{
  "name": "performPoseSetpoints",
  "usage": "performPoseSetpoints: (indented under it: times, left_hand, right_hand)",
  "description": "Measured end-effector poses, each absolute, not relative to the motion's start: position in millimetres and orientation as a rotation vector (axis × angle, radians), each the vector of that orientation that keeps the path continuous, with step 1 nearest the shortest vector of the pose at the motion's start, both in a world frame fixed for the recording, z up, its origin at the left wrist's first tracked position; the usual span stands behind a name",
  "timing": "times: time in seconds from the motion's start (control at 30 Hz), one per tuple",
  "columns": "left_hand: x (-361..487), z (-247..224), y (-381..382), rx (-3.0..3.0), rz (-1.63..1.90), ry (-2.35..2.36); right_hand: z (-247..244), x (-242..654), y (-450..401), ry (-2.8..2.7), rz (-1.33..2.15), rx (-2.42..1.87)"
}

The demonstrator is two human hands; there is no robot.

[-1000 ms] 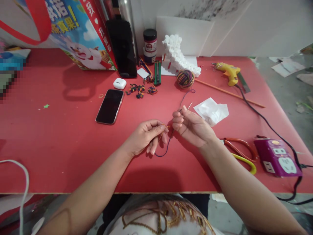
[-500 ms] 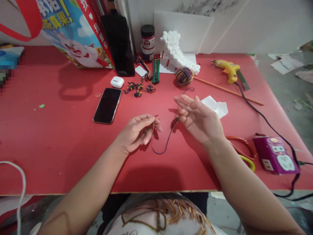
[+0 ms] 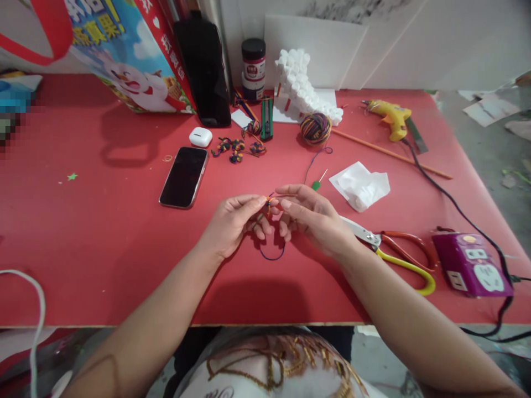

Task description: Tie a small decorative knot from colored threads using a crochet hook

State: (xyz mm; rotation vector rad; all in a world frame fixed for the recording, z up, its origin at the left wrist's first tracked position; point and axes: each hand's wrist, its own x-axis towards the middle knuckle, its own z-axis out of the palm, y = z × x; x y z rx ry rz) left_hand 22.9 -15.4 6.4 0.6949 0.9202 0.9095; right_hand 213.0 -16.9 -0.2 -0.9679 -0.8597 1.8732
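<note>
My left hand (image 3: 243,221) pinches a small knotted piece of multicoloured yarn (image 3: 269,204) between thumb and fingertips. Close against it, my right hand (image 3: 311,218) has thumb and index finger drawn together at the piece's yarn. A dark strand (image 3: 271,258) hangs in a loop below both hands. More of the strand runs from behind my right hand up to the yarn ball (image 3: 316,129). Just beyond my right fingers lies a thin metal-tipped tool with a green handle (image 3: 317,185), probably a crochet hook. Several small knotted yarn pieces (image 3: 236,146) lie farther back.
Scissors (image 3: 373,239) lie partly under my right forearm, near a crumpled white tissue (image 3: 360,185). A purple power socket (image 3: 473,264), a yellow glue gun (image 3: 390,118) and an orange stick (image 3: 390,152) are on the right. A phone (image 3: 183,178) lies left of the hands.
My right hand has moved left and down to the yarn piece, its spread fingers closing in. The green-handled tool, earlier at my right fingers, now lies apart on the table.
</note>
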Motion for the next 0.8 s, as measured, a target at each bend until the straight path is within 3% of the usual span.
performPoseSetpoints:
  times: [0.17,0.4,0.8]
  left_hand:
    - [23,3,-15,0.703,0.994,0.925]
    - [21,-1,-14,0.611,1.013,0.982]
    - [44,2,-26,0.643,1.154,1.048]
  right_hand:
    - [1,213,-16,-0.924,1.911,-1.002]
    - [6,215,-14,-0.933,1.631,-1.106]
    - [2,202,-22,-1.114,1.598,-1.167]
